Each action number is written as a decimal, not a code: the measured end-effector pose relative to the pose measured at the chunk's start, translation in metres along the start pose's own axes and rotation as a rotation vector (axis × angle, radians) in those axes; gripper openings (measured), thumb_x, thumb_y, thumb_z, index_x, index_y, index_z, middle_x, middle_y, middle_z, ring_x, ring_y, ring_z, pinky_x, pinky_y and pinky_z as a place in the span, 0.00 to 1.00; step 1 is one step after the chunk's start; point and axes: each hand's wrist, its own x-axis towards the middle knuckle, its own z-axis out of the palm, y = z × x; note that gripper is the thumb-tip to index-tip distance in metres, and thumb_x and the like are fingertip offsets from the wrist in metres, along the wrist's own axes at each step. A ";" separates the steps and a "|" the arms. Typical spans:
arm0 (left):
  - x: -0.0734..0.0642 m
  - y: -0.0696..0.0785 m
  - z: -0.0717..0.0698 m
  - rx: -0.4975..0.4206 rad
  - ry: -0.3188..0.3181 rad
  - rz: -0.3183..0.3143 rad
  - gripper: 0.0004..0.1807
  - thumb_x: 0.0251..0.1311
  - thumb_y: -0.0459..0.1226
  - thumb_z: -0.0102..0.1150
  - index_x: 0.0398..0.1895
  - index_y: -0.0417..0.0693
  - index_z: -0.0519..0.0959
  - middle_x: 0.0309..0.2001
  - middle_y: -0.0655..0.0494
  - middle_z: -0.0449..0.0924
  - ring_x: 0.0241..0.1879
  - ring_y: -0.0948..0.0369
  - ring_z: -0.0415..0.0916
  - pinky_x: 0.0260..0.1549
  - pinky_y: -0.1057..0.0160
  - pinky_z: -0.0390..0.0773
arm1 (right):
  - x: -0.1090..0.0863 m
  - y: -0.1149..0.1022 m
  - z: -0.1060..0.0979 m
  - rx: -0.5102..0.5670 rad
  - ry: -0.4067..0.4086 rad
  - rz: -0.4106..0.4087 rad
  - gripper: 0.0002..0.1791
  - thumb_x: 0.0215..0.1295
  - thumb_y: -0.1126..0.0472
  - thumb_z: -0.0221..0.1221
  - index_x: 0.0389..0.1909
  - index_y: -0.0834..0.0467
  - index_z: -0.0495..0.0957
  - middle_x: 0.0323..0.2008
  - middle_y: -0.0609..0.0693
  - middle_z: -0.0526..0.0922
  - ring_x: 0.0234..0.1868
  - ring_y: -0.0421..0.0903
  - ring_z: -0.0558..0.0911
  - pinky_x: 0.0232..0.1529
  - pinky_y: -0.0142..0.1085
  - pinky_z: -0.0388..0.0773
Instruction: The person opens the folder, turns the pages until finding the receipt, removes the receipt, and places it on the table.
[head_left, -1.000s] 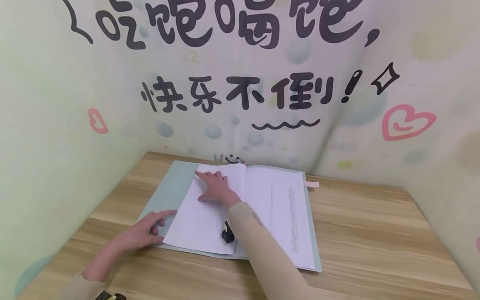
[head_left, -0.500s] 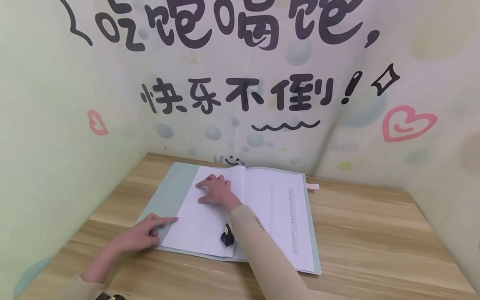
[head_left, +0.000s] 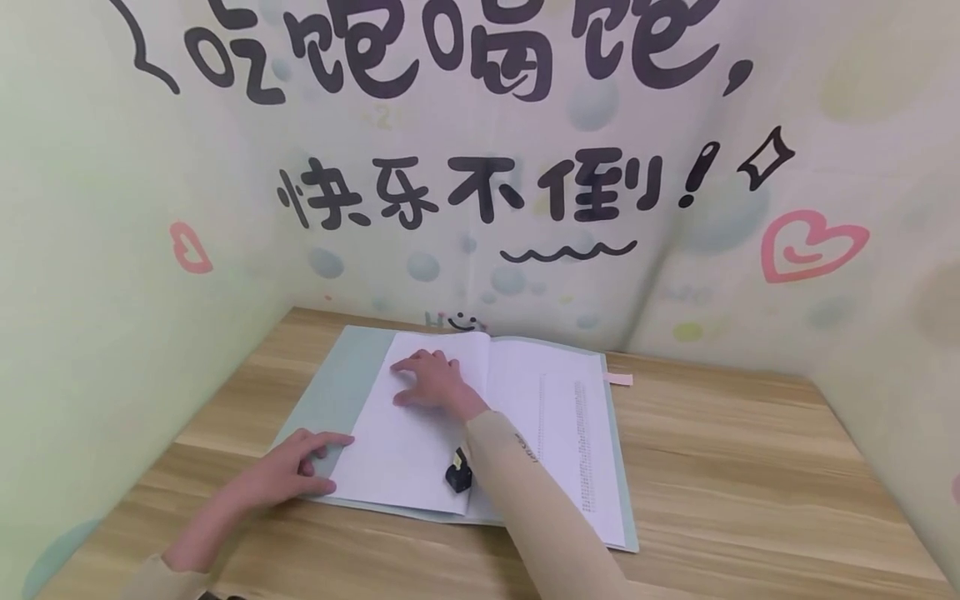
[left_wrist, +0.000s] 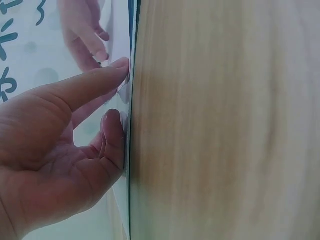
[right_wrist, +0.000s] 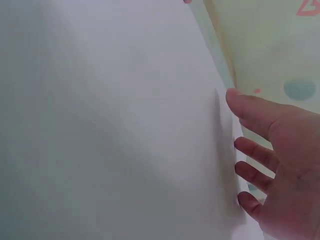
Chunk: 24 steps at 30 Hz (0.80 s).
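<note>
An open booklet with a light blue cover (head_left: 330, 375) lies in the head view, its white left page (head_left: 397, 458) turned over. My right hand (head_left: 438, 383) rests on the upper part of that page, fingers spread and thumb apart. In the right wrist view, the right hand's fingertips (right_wrist: 242, 144) meet the white paper. At the page's lower left corner is my left hand (head_left: 288, 467), with index finger and thumb reaching its edge. Seen from the left wrist, the left hand (left_wrist: 55, 135) has its thumb stretched toward the sheet's edge and its other fingers loosely bent.
The right page (head_left: 562, 417) bears two columns of small print. A pink tab (head_left: 618, 379) sticks out from its right side. Under the booklet is a wooden table (head_left: 735, 467), backed by a printed wall (head_left: 480, 283). A small black device (head_left: 457, 473) sits at the right wrist.
My right hand has slid slightly down from the top of the left page. My left index finger has shifted a little toward me, and its thumb lies at the page corner.
</note>
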 end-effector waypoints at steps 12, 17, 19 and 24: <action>-0.003 0.003 0.003 -0.003 0.007 -0.026 0.33 0.51 0.40 0.73 0.62 0.46 0.73 0.39 0.49 0.64 0.32 0.66 0.60 0.30 0.71 0.64 | -0.025 0.039 -0.046 0.233 0.135 0.006 0.29 0.65 0.51 0.64 0.67 0.46 0.72 0.67 0.49 0.73 0.70 0.54 0.67 0.71 0.60 0.54; -0.003 0.003 0.003 0.007 0.004 -0.033 0.33 0.52 0.41 0.72 0.63 0.47 0.73 0.40 0.49 0.64 0.32 0.67 0.61 0.30 0.71 0.65 | -0.047 0.060 -0.066 0.278 0.207 0.000 0.30 0.65 0.53 0.64 0.68 0.50 0.71 0.66 0.52 0.74 0.68 0.53 0.71 0.69 0.53 0.64; -0.002 0.003 0.002 0.008 0.005 -0.029 0.33 0.51 0.41 0.72 0.63 0.47 0.73 0.40 0.49 0.65 0.32 0.67 0.61 0.31 0.71 0.65 | -0.056 0.068 -0.074 0.306 0.231 0.003 0.30 0.66 0.53 0.64 0.68 0.51 0.70 0.66 0.53 0.74 0.67 0.54 0.72 0.68 0.51 0.67; 0.000 0.004 0.002 0.002 0.002 -0.016 0.33 0.52 0.41 0.72 0.63 0.47 0.73 0.41 0.48 0.65 0.33 0.66 0.61 0.31 0.71 0.65 | -0.078 0.092 -0.090 0.360 0.293 0.026 0.30 0.66 0.54 0.63 0.68 0.50 0.70 0.67 0.53 0.73 0.68 0.56 0.71 0.68 0.52 0.68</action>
